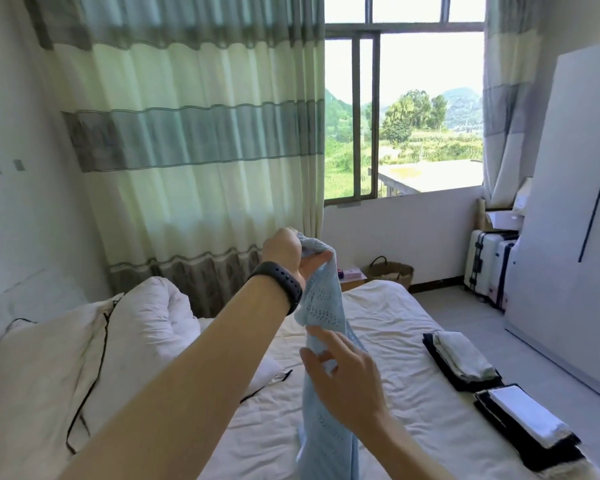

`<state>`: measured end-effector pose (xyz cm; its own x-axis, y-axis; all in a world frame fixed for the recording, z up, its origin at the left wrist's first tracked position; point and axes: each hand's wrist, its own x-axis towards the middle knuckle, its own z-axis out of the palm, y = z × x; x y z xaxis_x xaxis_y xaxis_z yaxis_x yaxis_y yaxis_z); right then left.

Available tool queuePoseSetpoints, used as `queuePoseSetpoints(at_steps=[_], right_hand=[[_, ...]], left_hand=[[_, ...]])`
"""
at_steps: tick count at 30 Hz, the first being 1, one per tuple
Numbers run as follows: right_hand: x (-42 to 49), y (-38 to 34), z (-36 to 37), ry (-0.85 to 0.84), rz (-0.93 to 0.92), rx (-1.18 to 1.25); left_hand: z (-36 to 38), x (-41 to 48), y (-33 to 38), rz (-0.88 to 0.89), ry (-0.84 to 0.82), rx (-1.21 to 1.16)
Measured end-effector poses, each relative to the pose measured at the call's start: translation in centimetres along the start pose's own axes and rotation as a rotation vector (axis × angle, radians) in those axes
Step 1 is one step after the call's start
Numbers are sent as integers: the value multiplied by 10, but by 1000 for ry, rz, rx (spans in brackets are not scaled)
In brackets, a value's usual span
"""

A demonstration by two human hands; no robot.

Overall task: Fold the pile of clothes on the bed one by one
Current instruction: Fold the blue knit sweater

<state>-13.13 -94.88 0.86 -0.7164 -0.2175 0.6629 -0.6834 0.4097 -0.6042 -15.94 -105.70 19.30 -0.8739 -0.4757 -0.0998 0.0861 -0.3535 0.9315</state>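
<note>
over the bed (395, 317), held up in mid-air, hangs the light blue knit garment (323, 306) — the left hand (284, 249) has its top end bunched in a tight grasp, high in front of the striped curtain (187, 133), with a black wristband (279, 282) on the wrist. from that fist the knit drops straight down in a long narrow column with an openwork pattern. it runs out of the bottom of the picture, so where its lower end lies can't be seen.

lower down, the right hand (343, 372) is at the fabric, fingers spread and lightly bent, thumb and forefinger either side of a fold — whether it's really nipping the cloth or only touching it, can't tell from this angle.

along the right edge of the bed, two folded stacks sit just beside each other. the farther stack (461, 362) has pale pieces on a dark one, and the nearer stack (527, 420) has a white piece on black ones. on the left, a white duvet (160, 306) is bunched up next to a white pillow (42, 368) with dark piping. beyond the bed, a woven basket (390, 271) sits below the window (413, 109), pale suitcases (485, 265) stand in the corner, and a white wardrobe (575, 202) runs along the right wall.
</note>
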Motion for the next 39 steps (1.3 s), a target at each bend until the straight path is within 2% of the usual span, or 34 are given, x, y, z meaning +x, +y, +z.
queuePoseSetpoints(at_steps=[3,8,10,12,14,16,17,19,21,24,28,29,33,35,36,39], right_hand=[[42,-6,-5,31,50,-146],[100,-9,-10,-54,69,-289],[109,-18,-9,21,36,-300],[110,-28,-6,200,-80,-266],[107,-35,-1,388,-296,-262],[101,-44,7,433,-496,-354],[99,-49,12,413,-520,-402],[98,-61,21,358,-391,-415],[101,-71,25,281,-246,-250],[114,-66,17,186,-172,5],[127,-61,7,-45,-91,-44],[122,-64,9,-35,-142,-52],[81,-83,39,312,-349,80],[68,-95,55,311,-395,54],[66,-100,61,273,-343,34],[81,-109,68,82,-10,118]], left_hand=[[9,-5,32,108,27,-51],[12,-26,81,224,28,-86],[13,-35,96,298,75,-60],[10,-39,108,283,122,-180],[4,-42,117,283,137,-233],[2,-47,120,288,120,-232],[3,-51,121,288,106,-219],[5,-60,122,305,88,-172],[3,-65,124,322,89,-148],[-10,-66,131,327,142,-181],[-34,-68,137,315,196,-220],[-36,-69,138,325,194,-228],[-35,-75,139,373,211,-179],[-35,-76,142,372,256,-230],[-35,-77,142,380,265,-230],[-38,-80,138,364,259,-235]])
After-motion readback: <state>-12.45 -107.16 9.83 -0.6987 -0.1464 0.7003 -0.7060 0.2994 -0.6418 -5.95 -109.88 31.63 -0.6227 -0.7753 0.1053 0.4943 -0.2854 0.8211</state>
